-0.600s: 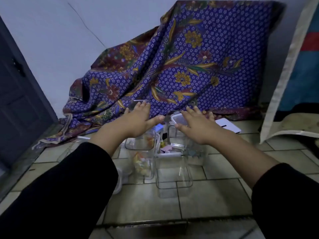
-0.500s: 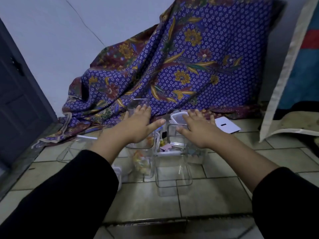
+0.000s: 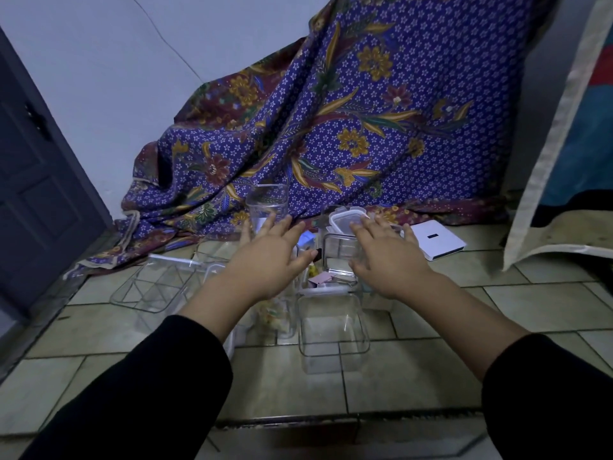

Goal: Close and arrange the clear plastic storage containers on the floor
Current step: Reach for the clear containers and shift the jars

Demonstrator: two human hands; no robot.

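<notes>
Both hands hover palm-down over clear boxes on the tiled floor [image 3: 414, 370]. The left grip [image 3: 268, 257] is spread, fingers straight, holding nothing. The right grip [image 3: 384, 257] is likewise spread and empty. Just beyond the right fingertips [image 3: 366, 222] sits a lidded box [image 3: 348, 219], and just beyond the left fingertips [image 3: 287, 222] stands a tall jar [image 3: 267, 202]. Between the wrists, nearer the person, is an open box [image 3: 331, 330]. Under the left wrist is a box of colourful bits [image 3: 273, 315]. A divided tray [image 3: 156, 283] lies out to the left of the left grip, and a white case [image 3: 436, 242] out to the right of the right grip.

The step looks like reaching in to pick a box to close. It would go best with one grip steadying the body while the other seats the lid, pressing flat at the corners. Clear walls in dim light are easily knocked.

Compared with half a second ago, both grips remain spread and empty. The tall jar and the tray now show more fully.
</notes>
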